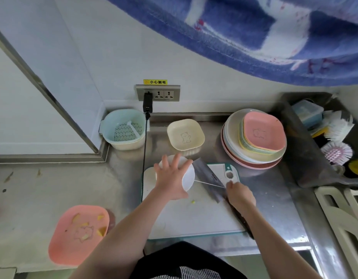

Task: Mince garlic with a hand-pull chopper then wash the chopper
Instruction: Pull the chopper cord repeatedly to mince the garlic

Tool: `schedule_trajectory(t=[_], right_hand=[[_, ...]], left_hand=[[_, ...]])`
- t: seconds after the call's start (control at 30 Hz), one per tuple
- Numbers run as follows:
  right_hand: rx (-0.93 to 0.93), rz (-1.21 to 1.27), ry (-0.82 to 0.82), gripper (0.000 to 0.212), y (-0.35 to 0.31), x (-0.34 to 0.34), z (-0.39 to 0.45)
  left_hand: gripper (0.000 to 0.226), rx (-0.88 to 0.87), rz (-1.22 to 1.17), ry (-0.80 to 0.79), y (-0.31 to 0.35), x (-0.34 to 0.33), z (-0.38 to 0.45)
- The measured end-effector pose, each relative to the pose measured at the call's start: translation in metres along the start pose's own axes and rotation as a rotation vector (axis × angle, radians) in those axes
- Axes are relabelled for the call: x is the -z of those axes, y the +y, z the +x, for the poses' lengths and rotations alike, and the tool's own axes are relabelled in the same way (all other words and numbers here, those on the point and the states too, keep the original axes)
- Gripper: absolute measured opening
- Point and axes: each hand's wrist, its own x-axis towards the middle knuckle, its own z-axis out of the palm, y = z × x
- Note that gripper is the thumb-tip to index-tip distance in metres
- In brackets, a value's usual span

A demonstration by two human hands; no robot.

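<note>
Both forearms are bare, no sleeves showing; low in the head view there's a black top (186,256) above a black-and-white striped garment (191,273).

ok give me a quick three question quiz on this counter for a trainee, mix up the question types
1. True or false: the left hand rests on top of the chopper, which stands on the cutting board.
2. Which hand pulls the cord? A) left B) right C) neither
3. Fill in: the knife lies on the ____.

Key
1. True. The fingers are spread over the lid.
2. B. The right hand pinches the end of the cord, which runs taut from the chopper.
3. Cutting board. The blade lies flat between the chopper and the right hand.
</note>
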Motion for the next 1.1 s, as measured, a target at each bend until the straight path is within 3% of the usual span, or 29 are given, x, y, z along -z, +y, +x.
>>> schedule_trajectory(t=[0.07,0.13,0.2,0.27,0.37,0.43,0.5,0.6,0.7,0.9,1.0,1.1], right_hand=[[0.017,0.093,0.033,0.04,-0.008,-0.004,-0.008],[0.164,0.151,-0.062,0.031,-0.04,-0.016,-0.032],[0.299,0.161,-0.208,0.039,-0.062,-0.036,-0.044],[0.388,0.052,-0.159,0.048,-0.067,-0.041,-0.04],[0.254,-0.052,0.008,0.054,-0.036,-0.023,-0.013],[0.113,-0.101,0.061,0.054,-0.014,-0.008,-0.005],[0.091,-0.131,0.093,0.049,-0.01,-0.005,-0.004],[0.294,-0.061,-0.014,0.038,-0.047,-0.027,-0.022],[0.448,-0.005,-0.124,0.055,-0.067,-0.045,-0.035],[0.013,-0.05,0.088,0.058,0.009,0.004,0.0],[0.179,-0.06,0.059,0.043,-0.018,-0.008,-0.01],[0.449,0.005,-0.183,0.048,-0.059,-0.041,-0.035]], left_hand=[[0.106,0.007,0.002,-0.002,0.0,0.0,0.002],[0.105,0.005,0.01,0.003,-0.002,-0.001,0.003],[0.101,0.002,0.01,0.009,-0.002,-0.002,0.001],[0.101,-0.012,0.03,0.017,-0.001,-0.002,-0.002],[0.106,-0.083,0.084,0.028,0.003,-0.001,-0.004],[0.108,-0.05,0.049,0.022,0.002,-0.001,-0.003],[0.107,-0.018,0.031,0.027,0.001,-0.001,-0.002],[0.103,-0.034,0.054,0.025,0.0,-0.002,-0.001],[0.1,-0.032,0.038,0.041,-0.001,-0.002,0.001],[0.108,0.01,-0.029,-0.006,-0.004,0.0,0.003],[0.107,-0.015,0.026,-0.007,-0.002,0.001,0.004],[0.103,-0.018,0.029,0.008,-0.002,-0.002,0.001]])
